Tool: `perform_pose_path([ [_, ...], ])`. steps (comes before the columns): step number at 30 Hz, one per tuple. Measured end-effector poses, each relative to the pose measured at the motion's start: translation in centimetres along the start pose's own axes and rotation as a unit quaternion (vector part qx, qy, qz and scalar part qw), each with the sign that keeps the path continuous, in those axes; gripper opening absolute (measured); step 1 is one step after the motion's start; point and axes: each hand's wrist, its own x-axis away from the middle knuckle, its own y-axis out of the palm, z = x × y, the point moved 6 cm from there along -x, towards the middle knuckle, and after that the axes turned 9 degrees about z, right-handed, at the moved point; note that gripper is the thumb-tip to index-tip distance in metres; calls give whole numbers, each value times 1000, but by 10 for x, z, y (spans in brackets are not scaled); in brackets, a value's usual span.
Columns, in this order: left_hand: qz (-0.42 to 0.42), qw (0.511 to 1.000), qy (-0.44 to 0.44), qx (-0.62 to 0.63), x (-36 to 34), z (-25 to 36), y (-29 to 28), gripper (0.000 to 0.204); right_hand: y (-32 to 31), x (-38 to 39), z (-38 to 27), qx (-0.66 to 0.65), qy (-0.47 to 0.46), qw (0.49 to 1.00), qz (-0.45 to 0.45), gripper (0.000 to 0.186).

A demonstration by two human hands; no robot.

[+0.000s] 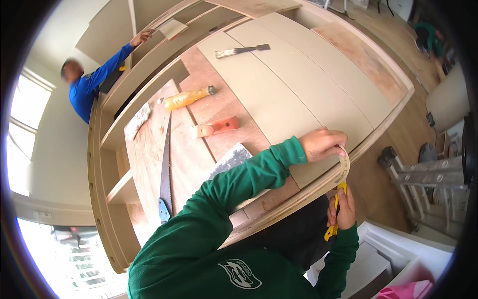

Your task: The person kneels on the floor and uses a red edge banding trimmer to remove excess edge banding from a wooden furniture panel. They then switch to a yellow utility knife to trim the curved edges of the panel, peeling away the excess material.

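Note:
My left hand [324,144] is closed at the near right edge of the large beige panel [294,94], pinching the upper end of a curled beige strip [344,167] with marks on its face. The strip bends down past the panel's wooden edge. Just below, my right hand [343,209] is wrapped around a yellow utility knife [337,212], whose upper end meets the strip's lower end. Whether the blade touches the strip is too small to tell.
On the work surface lie a handsaw [166,174], a yellow bottle [189,98], an orange-red tool [216,127], a flat bladed tool [242,51] and a mottled grey sheet [231,160]. A person in blue [99,82] reaches over at far left. A ladder [423,174] stands right.

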Motion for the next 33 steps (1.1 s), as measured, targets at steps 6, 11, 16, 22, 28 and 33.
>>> perform_pose_path([
  [6, 39, 999, 13, -17, 6, -5, -6, 20, -21, 19, 2, 25, -55, 994, 88, 32],
  [11, 47, 999, -8, 21, 2, -1, -7, 24, -73, 49, -32, -82, -219, 962, 140, 35],
  [16, 31, 967, -41, -250, 16, -27, -33, 48, -118, 36, -62, -112, -325, 905, 250, 41],
  [22, -14, 923, -82, -376, 42, -55, -35, 55, -122, 8, -5, -140, -118, 933, 311, 34],
  [28, -36, 916, -140, -373, 31, -48, -34, 55, -117, -2, 21, -219, -82, 912, 338, 40],
  [33, -46, 912, -145, -382, 36, -56, -33, 56, -94, 6, -27, -203, -56, 936, 283, 42],
])
